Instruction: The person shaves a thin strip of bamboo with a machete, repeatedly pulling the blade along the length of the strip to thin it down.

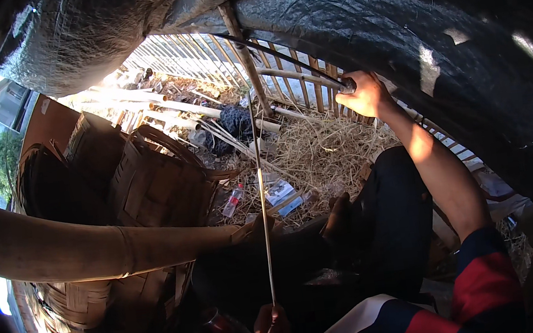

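Note:
Near the lower edge, my left hand [271, 332] is closed round a thin bamboo strip [266, 232], which stands up long and straight through the middle of the view. My right hand [363, 95], at the end of an outstretched arm, grips the dark end of a long, thin, dark tool [294, 63]. The tool slants up and leftward in front of a slatted fence; whether it is a blade, I cannot tell. Tool and strip are apart. A thick bamboo pole [125, 251] comes in from the left and ends beside the strip, over my dark-clothed legs [378, 219].
Woven bamboo baskets [163, 178] stand at the left. Straw and shavings [323, 147] cover the ground, with a plastic bottle [233, 200], a black plastic bag [235, 124] and cut bamboo lengths [187, 108]. A dark tarp [382, 28] hangs overhead, before the slatted bamboo fence [276, 80].

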Available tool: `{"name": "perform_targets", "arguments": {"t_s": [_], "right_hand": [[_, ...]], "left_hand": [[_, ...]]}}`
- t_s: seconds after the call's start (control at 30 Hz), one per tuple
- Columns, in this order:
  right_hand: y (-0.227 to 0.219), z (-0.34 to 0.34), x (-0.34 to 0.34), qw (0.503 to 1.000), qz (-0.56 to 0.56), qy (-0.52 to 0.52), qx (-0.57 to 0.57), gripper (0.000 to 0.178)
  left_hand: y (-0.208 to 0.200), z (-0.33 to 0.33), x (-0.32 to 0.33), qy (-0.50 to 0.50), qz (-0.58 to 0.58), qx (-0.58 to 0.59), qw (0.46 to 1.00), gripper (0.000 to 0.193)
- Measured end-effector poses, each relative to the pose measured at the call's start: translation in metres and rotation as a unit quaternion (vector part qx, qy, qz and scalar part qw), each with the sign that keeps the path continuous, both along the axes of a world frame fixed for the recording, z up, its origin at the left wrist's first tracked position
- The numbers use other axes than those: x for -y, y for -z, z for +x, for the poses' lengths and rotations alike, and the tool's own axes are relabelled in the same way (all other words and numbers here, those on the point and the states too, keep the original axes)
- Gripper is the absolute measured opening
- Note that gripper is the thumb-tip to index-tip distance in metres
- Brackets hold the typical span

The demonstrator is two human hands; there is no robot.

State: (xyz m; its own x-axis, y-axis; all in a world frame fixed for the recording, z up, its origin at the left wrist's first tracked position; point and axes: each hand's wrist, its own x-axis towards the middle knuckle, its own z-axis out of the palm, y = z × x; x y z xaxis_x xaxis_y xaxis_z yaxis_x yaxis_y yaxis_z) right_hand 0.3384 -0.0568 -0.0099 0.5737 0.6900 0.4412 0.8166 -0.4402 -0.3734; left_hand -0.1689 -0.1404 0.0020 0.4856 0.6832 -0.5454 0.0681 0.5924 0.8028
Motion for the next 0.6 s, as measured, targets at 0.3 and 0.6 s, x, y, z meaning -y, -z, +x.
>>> {"name": "perform_targets", "arguments": {"t_s": [0.3, 0.6], "right_hand": [[-0.03, -0.061, -0.016, 0.93, -0.089, -0.328, -0.141, 0.026], [-0.024, -0.049, -0.033, 0.921, 0.051, -0.377, -0.081, 0.025]], "left_hand": [[-0.02, 0.114, -0.066, 0.015, 0.046, -0.02, 0.999, 0.018], [-0.023, 0.135, -0.047, 0.02, 0.095, -0.05, 0.994, 0.025]]}}
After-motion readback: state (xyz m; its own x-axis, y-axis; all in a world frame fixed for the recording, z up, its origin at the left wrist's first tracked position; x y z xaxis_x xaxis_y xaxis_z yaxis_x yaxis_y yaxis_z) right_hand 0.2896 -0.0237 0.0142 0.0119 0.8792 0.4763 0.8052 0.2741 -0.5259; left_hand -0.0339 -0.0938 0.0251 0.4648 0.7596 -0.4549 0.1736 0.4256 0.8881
